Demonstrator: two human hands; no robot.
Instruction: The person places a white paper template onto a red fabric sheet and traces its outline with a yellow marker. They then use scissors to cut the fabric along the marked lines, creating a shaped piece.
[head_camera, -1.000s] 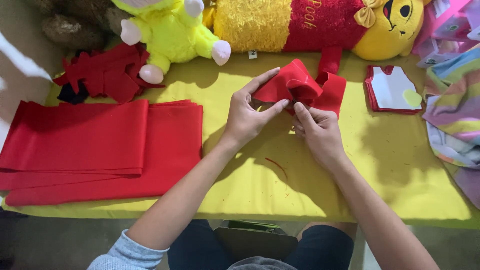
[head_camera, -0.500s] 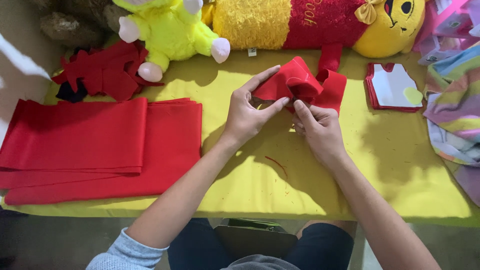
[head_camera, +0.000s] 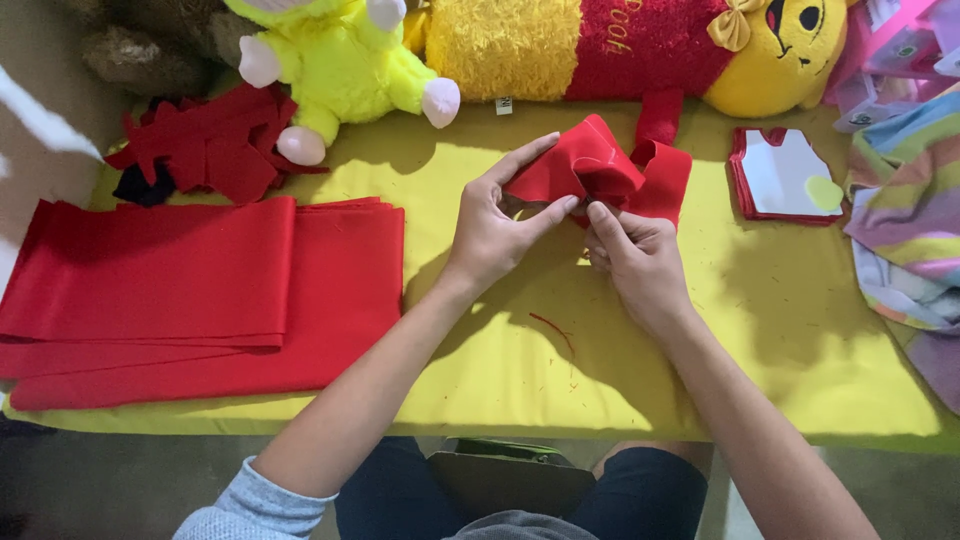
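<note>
Holding a folded piece of red felt (head_camera: 590, 165) above the middle of the yellow desk (head_camera: 500, 360), the left hand (head_camera: 497, 232) pinches its lower edge between thumb and fingers. The right hand (head_camera: 635, 258) grips the same edge just beside it. Folded red fabric (head_camera: 190, 290) lies near the left edge.

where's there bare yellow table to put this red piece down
The widest bare patch of the yellow table lies right of the right hand, below the stack of red-edged shirt-shaped cutouts. A smaller one lies between the folded red felt sheets and the left hand. The back edge is crowded by the yellow plush toy.
</note>
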